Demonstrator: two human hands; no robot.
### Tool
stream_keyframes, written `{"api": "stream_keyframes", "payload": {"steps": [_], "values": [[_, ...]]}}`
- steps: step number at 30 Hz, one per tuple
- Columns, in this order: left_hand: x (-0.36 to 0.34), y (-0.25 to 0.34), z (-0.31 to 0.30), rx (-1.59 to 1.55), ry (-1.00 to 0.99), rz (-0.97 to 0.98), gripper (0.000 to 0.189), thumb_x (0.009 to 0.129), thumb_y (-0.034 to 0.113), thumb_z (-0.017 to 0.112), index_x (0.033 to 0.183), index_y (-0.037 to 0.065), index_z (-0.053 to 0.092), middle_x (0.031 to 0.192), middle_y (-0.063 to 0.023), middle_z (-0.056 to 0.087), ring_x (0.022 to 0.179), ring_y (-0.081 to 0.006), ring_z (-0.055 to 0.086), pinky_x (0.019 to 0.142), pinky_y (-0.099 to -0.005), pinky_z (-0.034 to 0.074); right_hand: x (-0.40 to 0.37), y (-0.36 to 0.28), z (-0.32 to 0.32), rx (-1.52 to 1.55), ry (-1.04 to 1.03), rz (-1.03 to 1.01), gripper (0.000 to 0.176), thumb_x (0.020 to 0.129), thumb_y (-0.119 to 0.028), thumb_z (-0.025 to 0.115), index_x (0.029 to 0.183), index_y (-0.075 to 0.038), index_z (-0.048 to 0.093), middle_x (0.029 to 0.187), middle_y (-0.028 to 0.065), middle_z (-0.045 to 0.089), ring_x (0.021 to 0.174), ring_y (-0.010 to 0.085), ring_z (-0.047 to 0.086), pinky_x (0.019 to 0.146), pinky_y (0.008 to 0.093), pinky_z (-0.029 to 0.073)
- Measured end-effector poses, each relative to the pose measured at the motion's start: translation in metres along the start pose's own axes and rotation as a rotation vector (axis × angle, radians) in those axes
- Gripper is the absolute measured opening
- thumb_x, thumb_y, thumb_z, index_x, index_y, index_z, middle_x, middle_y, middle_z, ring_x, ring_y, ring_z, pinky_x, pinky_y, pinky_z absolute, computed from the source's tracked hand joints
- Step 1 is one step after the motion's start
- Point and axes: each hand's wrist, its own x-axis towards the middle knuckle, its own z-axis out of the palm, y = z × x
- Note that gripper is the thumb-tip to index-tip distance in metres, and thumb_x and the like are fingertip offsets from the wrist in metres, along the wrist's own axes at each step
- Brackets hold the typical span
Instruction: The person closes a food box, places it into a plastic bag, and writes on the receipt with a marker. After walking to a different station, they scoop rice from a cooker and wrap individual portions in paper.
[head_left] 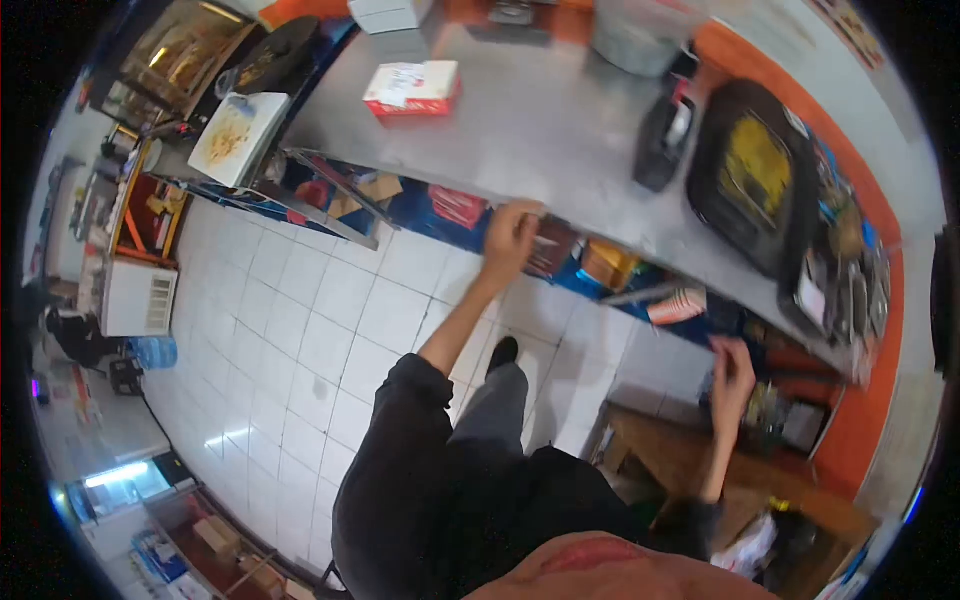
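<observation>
My left hand is at the front edge of the metal counter, its fingers curled in. Whether anything is between those fingers cannot be made out. Lower and to the right, my right hand hangs off the counter's front with loosely bent fingers, a gap showing between thumb and fingers and nothing visible in it. Closest to it is a red-and-white striped paper container on the shelf below the counter. A red packet lies on that shelf, left of my left hand.
On the counter are a red-and-white box, a black handheld device, a black tray with yellow contents and a clear tub. A white board is at the far left. A wooden table stands low right, beside the tiled floor.
</observation>
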Motion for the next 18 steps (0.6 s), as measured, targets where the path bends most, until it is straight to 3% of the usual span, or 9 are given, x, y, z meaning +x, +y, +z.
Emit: {"api": "stream_keyframes", "payload": {"steps": [1,3,4,6,10,11,13,17,18], "values": [[0.03,-0.026,-0.031,0.176,0.124,-0.006,0.02,0.085,0.006,0.055,0.104,0.007,0.061,0.103,-0.0087,0.058,0.098,-0.0249,0.053,0.086,-0.0345,0.04,0.058,-0.025,0.048,-0.14,-0.041,-0.237,0.01,0.086,0.0,0.055,0.093,0.002,0.062,0.094,0.0152,0.061,0.092,0.0299,0.057,0.088,0.0345,0.043],[0.082,-0.088,-0.074,0.439,0.314,-0.061,0.03,0.081,0.006,0.056,0.111,0.004,0.052,0.112,-0.0169,0.052,0.107,-0.0355,0.046,0.095,-0.0444,0.033,0.163,-0.085,0.143,-0.042,-0.168,-0.438,0.014,0.081,-0.005,0.062,0.094,0.0,0.062,0.099,0.0164,0.058,0.097,0.0335,0.054,0.086,0.0378,0.044],[0.1,-0.109,-0.086,0.445,0.33,-0.065,0.03,0.081,0.006,0.056,0.111,0.004,0.052,0.112,-0.0169,0.052,0.107,-0.0355,0.046,0.095,-0.0444,0.033,0.214,-0.11,0.201,0.055,-0.083,-0.67,0.018,0.079,-0.005,0.064,0.096,-0.002,0.062,0.096,0.0153,0.056,0.092,0.0338,0.053,0.081,0.0376,0.043],[0.13,-0.146,-0.099,0.68,0.395,-0.051,0.037,0.083,0.013,0.057,0.115,-0.003,0.046,0.117,-0.03,0.046,0.116,-0.0429,0.041,0.102,-0.0501,0.029,0.297,-0.179,0.297,0.07,-0.186,-0.79,0.034,0.076,-0.011,0.069,0.108,-0.006,0.06,0.112,0.0163,0.053,0.106,0.0331,0.051,0.091,0.0384,0.042],[0.145,-0.179,-0.097,0.779,0.306,-0.169,0.035,0.081,0.011,0.056,0.111,-0.003,0.043,0.123,-0.0294,0.041,0.124,-0.0432,0.033,0.107,-0.0499,0.023,0.389,-0.28,0.447,-0.193,-0.259,-0.954,0.088,0.06,-0.033,0.08,0.135,-0.015,0.038,0.133,0.023,0.039,0.124,0.0399,0.037,0.1,0.0503,0.032],[0.147,-0.178,-0.097,0.82,0.324,-0.231,0.032,0.08,0.008,0.056,0.108,-0.002,0.044,0.121,-0.0269,0.042,0.123,-0.0415,0.035,0.107,-0.0492,0.023,0.402,-0.287,0.477,-0.191,-0.263,-0.953,0.088,0.06,-0.033,0.08,0.135,-0.015,0.038,0.133,0.023,0.039,0.124,0.0399,0.037,0.1,0.0503,0.032],[0.149,-0.175,-0.103,0.768,0.314,-0.292,0.032,0.079,0.007,0.055,0.108,-0.002,0.045,0.121,-0.026,0.042,0.122,-0.0412,0.035,0.107,-0.0492,0.023,0.41,-0.296,0.513,-0.433,-0.336,-0.878,0.106,0.05,-0.04,0.082,0.14,-0.017,0.031,0.13,0.0292,0.036,0.121,0.0443,0.036,0.1,0.0506,0.031],[0.143,-0.187,-0.094,0.83,0.307,-0.359,0.03,0.08,0.009,0.053,0.108,-0.001,0.046,0.121,-0.0227,0.044,0.121,-0.0406,0.035,0.107,-0.0492,0.021,0.399,-0.287,0.48,-0.286,-0.381,-0.823,0.108,0.047,-0.04,0.08,0.14,-0.016,0.031,0.114,0.0276,0.045,0.108,0.0438,0.045,0.095,0.0473,0.036],[0.142,-0.189,-0.093,0.834,0.358,-0.257,0.031,0.079,0.009,0.051,0.108,-0.002,0.045,0.115,-0.0214,0.044,0.113,-0.039,0.038,0.101,-0.0474,0.025,0.392,-0.275,0.467,-0.312,-0.357,-0.776,0.108,0.047,-0.04,0.08,0.14,-0.016,0.031,0.114,0.0276,0.045,0.108,0.0438,0.045,0.095,0.0473,0.036]]}}
